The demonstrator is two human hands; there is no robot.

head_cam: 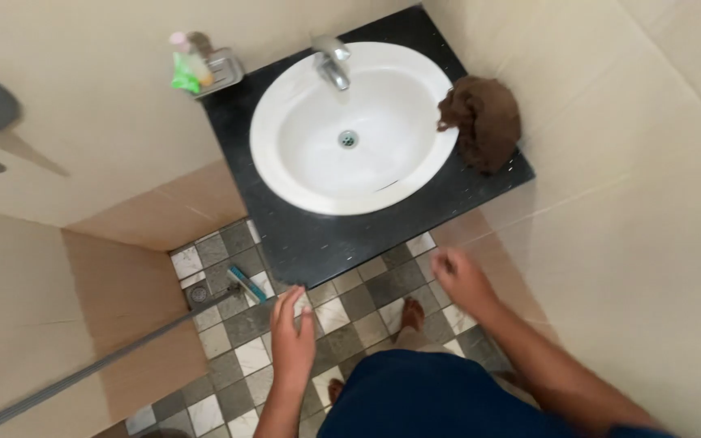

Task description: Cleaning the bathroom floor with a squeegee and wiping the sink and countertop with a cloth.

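Observation:
My left hand (292, 337) hangs open over the tiled floor, just below the front edge of the black counter (302, 235), holding nothing. My right hand (462, 280) is also empty, fingers loosely spread and slightly blurred, near the counter's front right corner. A white oval sink (302, 170) with a chrome tap (332, 63) sits in the counter. A crumpled brown cloth (484, 122) lies on the counter's right side, touching the sink's rim. My bare feet (410, 315) stand on the floor below.
A metal soap dish (219, 73) with small green and pink bottles (184, 69) is at the counter's back left. A blue-green tube (247, 284) and a floor drain (199, 294) lie on the checkered tiles. A grey pole (83, 373) slants across the left. Beige walls close both sides.

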